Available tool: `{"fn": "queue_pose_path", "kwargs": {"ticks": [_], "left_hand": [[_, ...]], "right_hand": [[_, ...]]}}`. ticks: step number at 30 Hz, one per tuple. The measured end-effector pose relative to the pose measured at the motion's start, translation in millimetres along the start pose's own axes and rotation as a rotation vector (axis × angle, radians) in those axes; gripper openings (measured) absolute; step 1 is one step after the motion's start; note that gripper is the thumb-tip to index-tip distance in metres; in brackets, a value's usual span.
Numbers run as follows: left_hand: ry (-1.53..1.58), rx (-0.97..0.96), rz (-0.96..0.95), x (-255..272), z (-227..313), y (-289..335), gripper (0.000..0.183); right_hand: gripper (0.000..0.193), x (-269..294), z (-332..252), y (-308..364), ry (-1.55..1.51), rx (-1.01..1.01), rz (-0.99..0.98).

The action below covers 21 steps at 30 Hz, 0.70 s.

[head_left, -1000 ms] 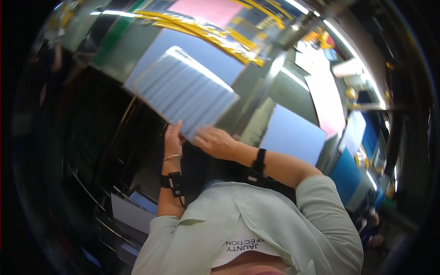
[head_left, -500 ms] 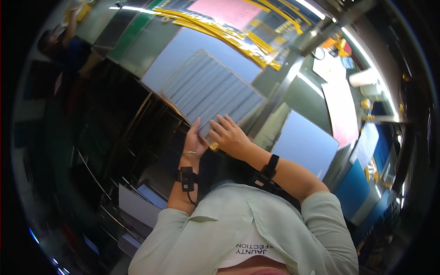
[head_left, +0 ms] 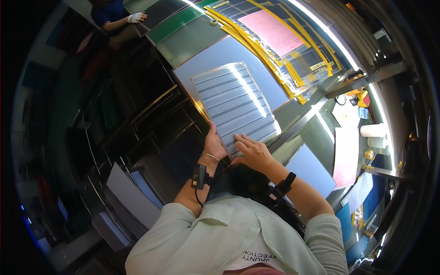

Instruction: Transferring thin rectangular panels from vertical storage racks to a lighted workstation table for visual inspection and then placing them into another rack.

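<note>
Left hand (head_left: 213, 143) grips the near left edge of the ribbed panel (head_left: 233, 104), fingers curled round the rim with the thumb side against it; a thin bangle and a dark wrist device (head_left: 200, 176) with a dangling cord sit on that forearm. Right hand (head_left: 253, 152) lies flat and open on the panel's near end, fingers spread over the ribs, palm down, holding nothing, just pressing on the surface. A black band (head_left: 285, 183) sits on the right wrist.

The ribbed panel is a pale grey rectangular sheet with many fine cross lines and a bright glare strip running along it. It rests on top of a larger plain grey board (head_left: 256, 68) with a coppery edge, near end at the hands, far end pointing away up the table, lying a bit skewed to the board's edges.

Beyond the board: yellow tape strips (head_left: 250, 43) running diagonally, a pink sheet (head_left: 272, 32) under clear film, and a green mat (head_left: 183, 20) at far left. A metal bar (head_left: 362, 80) crosses at right, with two white rolls (head_left: 373, 130) further right. Another grey board (head_left: 309, 169) lies just right of the right forearm. Dark racks with stacked sheets (head_left: 133, 123) fill the left side. Another person's gloved hand (head_left: 136, 17) shows at top left, well apart from the panel. Light green sleeves cover the person's upper arms
</note>
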<state>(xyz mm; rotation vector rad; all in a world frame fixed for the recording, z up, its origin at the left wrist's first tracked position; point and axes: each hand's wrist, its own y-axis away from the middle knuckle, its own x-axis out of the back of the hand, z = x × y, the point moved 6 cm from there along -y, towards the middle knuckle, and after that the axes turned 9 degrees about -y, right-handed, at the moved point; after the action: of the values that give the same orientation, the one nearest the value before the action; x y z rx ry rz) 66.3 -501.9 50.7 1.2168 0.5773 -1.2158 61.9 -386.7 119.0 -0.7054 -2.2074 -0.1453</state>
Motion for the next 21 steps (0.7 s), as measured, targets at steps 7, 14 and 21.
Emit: {"fn": "queue_pose_path", "kwargs": {"ticks": [7, 14, 21], "left_hand": [[-0.009, -0.01, 0.025, -4, -1, -2, 0.074], [0.019, -0.023, -0.013, -13, -1, 0, 0.075], [-0.197, 0.011, 0.233, 28, 0, -11, 0.063]], "right_hand": [[0.055, 5, -5, 7, -0.097, -0.122, 0.108], [0.041, 10, -9, 3, -0.026, -0.028, 0.076], [0.009, 17, 37, 13, -0.612, -0.59, 0.423]]}}
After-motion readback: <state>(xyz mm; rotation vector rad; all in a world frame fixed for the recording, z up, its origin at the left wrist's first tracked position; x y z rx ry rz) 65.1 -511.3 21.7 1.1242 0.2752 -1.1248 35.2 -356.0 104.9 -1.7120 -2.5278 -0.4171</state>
